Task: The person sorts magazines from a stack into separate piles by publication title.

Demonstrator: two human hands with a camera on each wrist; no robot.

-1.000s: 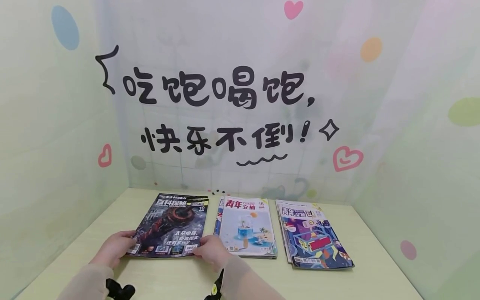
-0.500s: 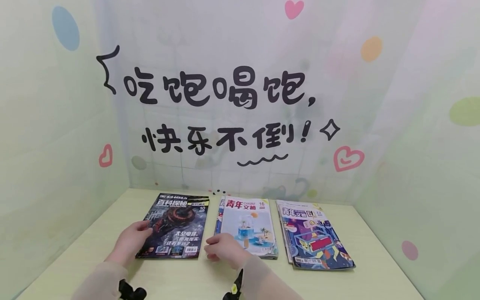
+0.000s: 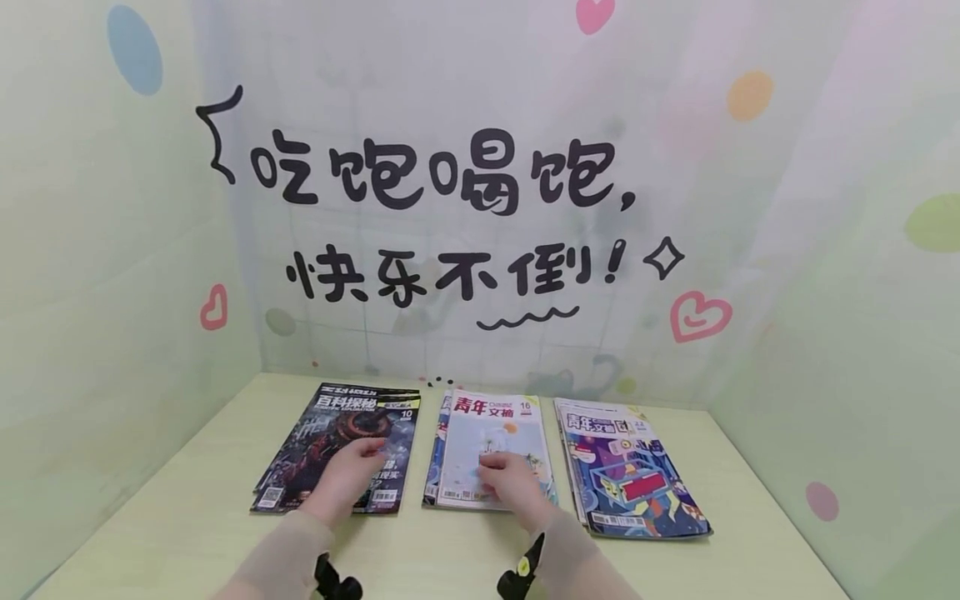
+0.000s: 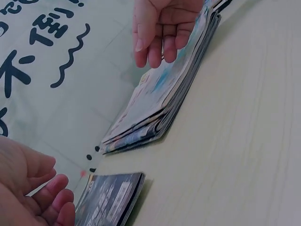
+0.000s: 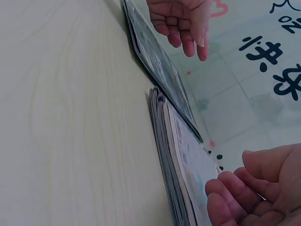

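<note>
In the head view my left hand hovers over the dark science magazine on the left pile, fingers loosely bent and holding nothing. Above the middle pile of magazines, its top cover white and pale blue, hangs my right hand, likewise holding nothing. The left wrist view shows a gap between the right hand and the middle pile. Seen from the right wrist, the left hand stands apart from the dark magazine. Each hand hides part of the cover beneath it.
A third pile of magazines with a purple-blue cover lies to the right. All the piles rest on a pale wooden table. Fabric walls with printed lettering and hearts enclose the back and sides.
Both hands have let go of the dark magazine's sides and moved right. The left hand is now over that magazine, the right over the middle pile. The camera view shifted slightly.
</note>
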